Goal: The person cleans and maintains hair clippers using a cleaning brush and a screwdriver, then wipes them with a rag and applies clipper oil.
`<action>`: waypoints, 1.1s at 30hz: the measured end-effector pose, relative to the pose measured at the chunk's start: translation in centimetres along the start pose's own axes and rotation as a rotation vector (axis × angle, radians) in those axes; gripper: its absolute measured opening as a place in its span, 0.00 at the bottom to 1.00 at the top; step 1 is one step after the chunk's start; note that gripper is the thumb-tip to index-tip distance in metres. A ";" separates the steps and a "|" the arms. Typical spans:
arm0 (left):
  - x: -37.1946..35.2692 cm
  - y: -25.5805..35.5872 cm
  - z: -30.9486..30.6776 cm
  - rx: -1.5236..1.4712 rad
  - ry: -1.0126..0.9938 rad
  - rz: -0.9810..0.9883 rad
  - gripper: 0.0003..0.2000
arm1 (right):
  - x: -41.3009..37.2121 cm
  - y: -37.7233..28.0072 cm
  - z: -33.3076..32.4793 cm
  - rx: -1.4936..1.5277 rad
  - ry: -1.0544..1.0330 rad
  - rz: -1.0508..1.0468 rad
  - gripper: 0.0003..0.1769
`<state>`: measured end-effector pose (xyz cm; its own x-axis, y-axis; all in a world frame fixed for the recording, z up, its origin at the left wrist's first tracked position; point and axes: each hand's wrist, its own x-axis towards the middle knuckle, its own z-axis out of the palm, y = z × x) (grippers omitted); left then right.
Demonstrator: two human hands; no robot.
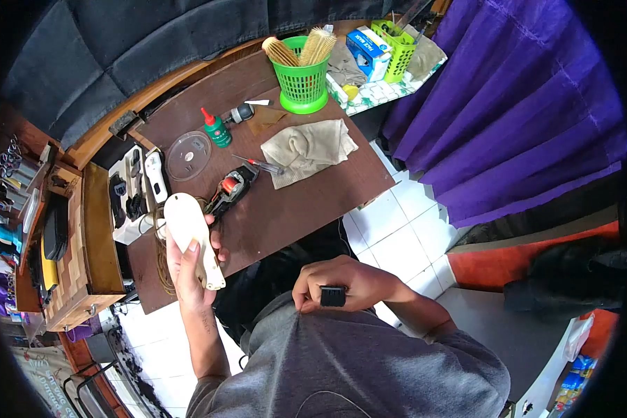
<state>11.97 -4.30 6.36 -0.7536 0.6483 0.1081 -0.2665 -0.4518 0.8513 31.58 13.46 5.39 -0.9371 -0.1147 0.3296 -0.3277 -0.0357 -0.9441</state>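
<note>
My left hand (189, 268) is closed around a long white clipper housing (186, 221), holding it up above the table's near edge. Close to my chest, my right hand (347, 282) is curled into a fist, with a small black brush (333, 296) sticking out of it. The fingertips of that hand also pinch the front of the grey shirt (297, 341), drawing the cloth into a peak. Just past the housing lies an opened clipper body (231, 189) with a red coil inside. A screwdriver (259, 164) rests beside it, against a crumpled beige cloth (306, 150).
On the brown table (306, 209) are a green oil bottle (217, 129) with a red tip, a clear round lid (189, 155) and a green basket (299, 80) of brushes. A white clipper box (134, 188) sits left. A purple curtain (515, 104) hangs right.
</note>
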 end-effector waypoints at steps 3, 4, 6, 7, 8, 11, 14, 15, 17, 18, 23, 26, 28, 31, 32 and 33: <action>0.2 0.0 -0.2 -0.012 0.012 -0.017 0.28 | 0.4 -0.2 -0.1 -0.022 0.014 -0.011 0.09; 0.3 0.0 -0.4 -0.004 0.008 -0.032 0.28 | 0.5 -0.3 -0.1 -0.021 0.014 -0.010 0.09; 0.5 0.0 -0.6 0.004 0.004 -0.050 0.28 | 0.7 -0.5 -0.1 -0.022 0.032 0.023 0.16; 0.6 -0.1 -0.6 -0.006 0.015 -0.061 0.28 | 0.8 -0.4 -0.1 -0.020 0.033 0.024 0.16; 0.8 -0.1 -0.6 -0.016 0.025 -0.071 0.27 | 0.9 -0.4 -0.2 -0.030 0.033 0.029 0.16; 1.2 -0.2 -0.7 -0.031 0.040 -0.082 0.27 | 1.2 -0.1 -0.2 -0.024 0.056 0.027 0.17; 1.5 0.0 -0.7 -0.068 0.062 -0.096 0.27 | 1.6 0.2 0.0 0.031 0.103 0.028 0.10; 1.5 -0.1 -0.9 -0.067 0.065 -0.099 0.27 | 1.7 0.3 0.1 0.073 0.129 0.035 0.08; 1.8 -0.4 -1.5 -0.018 0.044 -0.079 0.24 | 2.2 0.8 0.5 -0.024 0.242 0.068 0.08; 2.0 -0.4 -1.5 -0.015 0.044 -0.084 0.24 | 2.4 1.2 0.7 -0.124 0.353 0.100 0.09; 4.1 -0.3 -0.6 -0.367 0.074 -0.135 0.27 | 3.4 2.4 0.7 -0.066 0.466 0.501 0.29; 6.5 -0.2 0.2 -0.386 0.213 -0.115 0.28 | 5.9 1.9 1.2 0.005 0.439 0.353 0.34; 8.1 -0.2 0.2 -0.263 0.225 -0.037 0.29 | 8.4 0.8 1.4 -0.209 0.416 0.224 0.34; 9.9 0.9 1.3 -0.312 0.208 -0.002 0.31 | 12.1 0.6 1.3 -0.322 0.331 0.110 0.33; 10.3 1.3 1.4 -0.298 0.203 -0.006 0.33 | 13.5 0.9 1.4 -0.388 0.290 0.035 0.31; 10.6 1.3 1.1 -0.373 0.102 0.023 0.30 | 14.7 1.1 1.3 -0.454 0.254 -0.038 0.29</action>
<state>4.30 2.61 9.18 -0.8129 0.5796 0.0576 -0.4347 -0.6695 0.6024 17.62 10.44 9.16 -0.9046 0.1249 0.4075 -0.3284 0.4052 -0.8532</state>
